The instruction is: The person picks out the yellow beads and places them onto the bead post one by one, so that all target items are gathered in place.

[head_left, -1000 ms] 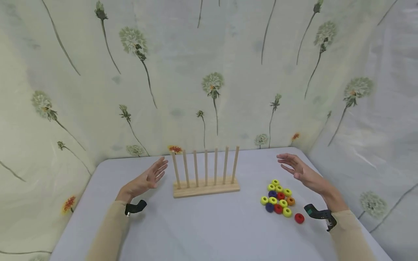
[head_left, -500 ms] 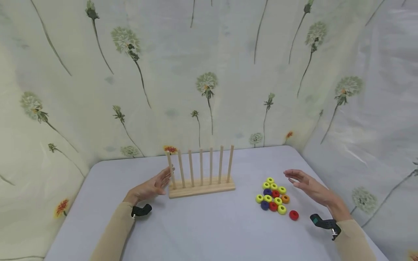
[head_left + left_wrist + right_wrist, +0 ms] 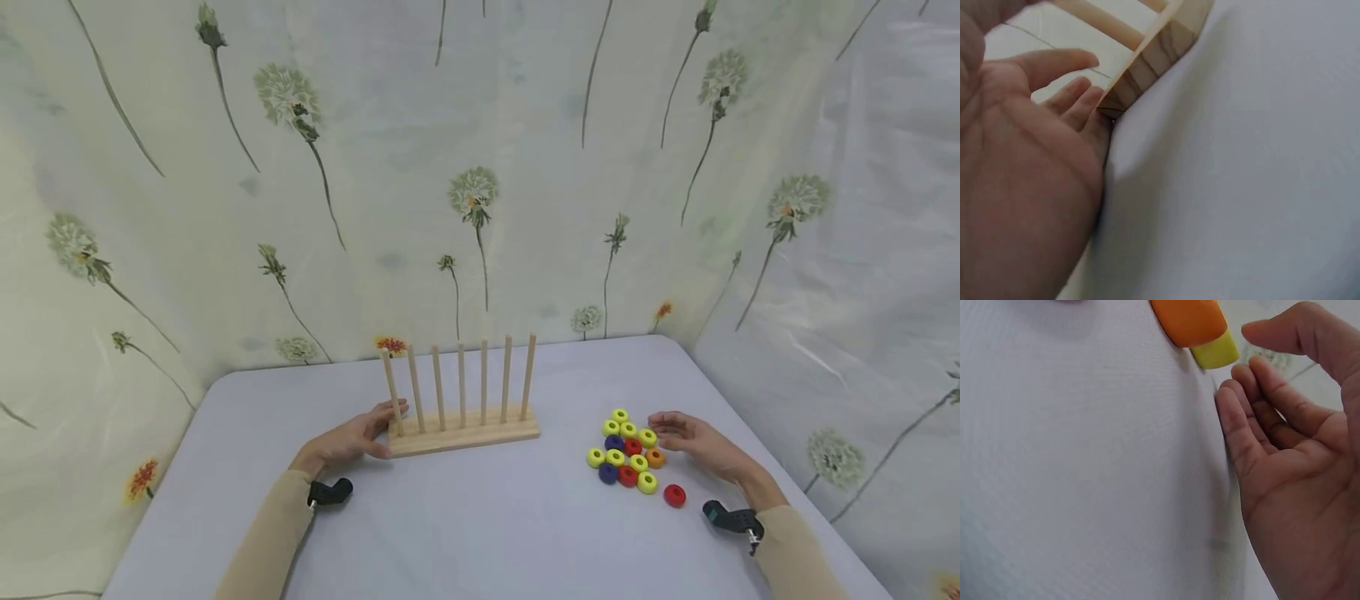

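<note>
A pale wooden rack (image 3: 465, 433) with a row of several upright pegs stands on the white table. My left hand (image 3: 345, 442) is at the rack's left end, thumb toward the front corner and fingers reaching behind the end peg. In the left wrist view, the fingers (image 3: 1075, 103) lie loosely by the end of the base, not closed round it. To the right is a cluster of yellow, red, blue and orange ring beads. My right hand (image 3: 701, 446) is low beside the cluster, fingers relaxed and holding nothing, near the orange bead (image 3: 1191, 322) and a yellow bead (image 3: 1217, 351).
A lone red bead (image 3: 675, 496) lies in front of the cluster, near the right wrist's black camera mount (image 3: 731, 518). A dandelion-print cloth (image 3: 540, 208) hangs behind the table and along its sides. Table surface (image 3: 480, 533) stretches between the two arms.
My left hand has moved right and down to the rack's left end. The right hand has lowered toward the beads. The head view has shifted slightly; rack and beads keep their places.
</note>
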`<state>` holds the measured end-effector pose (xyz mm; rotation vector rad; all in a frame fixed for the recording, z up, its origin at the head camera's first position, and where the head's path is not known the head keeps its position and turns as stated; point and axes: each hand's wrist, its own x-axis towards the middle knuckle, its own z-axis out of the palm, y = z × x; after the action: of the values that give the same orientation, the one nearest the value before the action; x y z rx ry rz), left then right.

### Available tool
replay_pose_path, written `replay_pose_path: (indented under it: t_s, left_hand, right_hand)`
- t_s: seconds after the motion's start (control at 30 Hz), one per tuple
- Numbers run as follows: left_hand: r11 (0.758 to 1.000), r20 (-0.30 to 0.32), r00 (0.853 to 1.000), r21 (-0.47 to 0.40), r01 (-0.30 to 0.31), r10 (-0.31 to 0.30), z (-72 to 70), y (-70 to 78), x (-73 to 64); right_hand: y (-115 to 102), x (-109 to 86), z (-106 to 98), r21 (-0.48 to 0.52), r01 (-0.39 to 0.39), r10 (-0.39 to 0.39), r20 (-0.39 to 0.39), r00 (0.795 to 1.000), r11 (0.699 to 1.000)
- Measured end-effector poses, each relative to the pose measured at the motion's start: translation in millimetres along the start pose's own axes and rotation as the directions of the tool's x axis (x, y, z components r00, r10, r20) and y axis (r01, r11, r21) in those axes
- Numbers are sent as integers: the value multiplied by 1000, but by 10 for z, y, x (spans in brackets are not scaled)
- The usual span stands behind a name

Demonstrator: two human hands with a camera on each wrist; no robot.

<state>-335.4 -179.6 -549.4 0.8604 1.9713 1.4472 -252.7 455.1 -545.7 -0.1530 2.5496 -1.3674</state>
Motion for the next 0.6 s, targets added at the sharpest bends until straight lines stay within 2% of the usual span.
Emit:
replay_pose_path:
  t_s: [0.1,0.27,0.47,0.6]
  left_hand:
    - [993,-61,998,119,29,-22,34,4,7]
    - [955,-145,989,293,50,-7,66,74,-18]
    - [941,-172,985,334,55,3,89,51,-37]
    - [948,-190,982,309,74,-15,107,15,-41]
  right_hand:
    - [16,16,22,-22,-10,10,-9,1000,1000]
    - [-10,43,41,-74,-17,16,-24,1000,997]
    - [-8,59,61,-85,-25,21,-47,999,996]
    - [-19,59,88,-96,-16,11,-57,998,995]
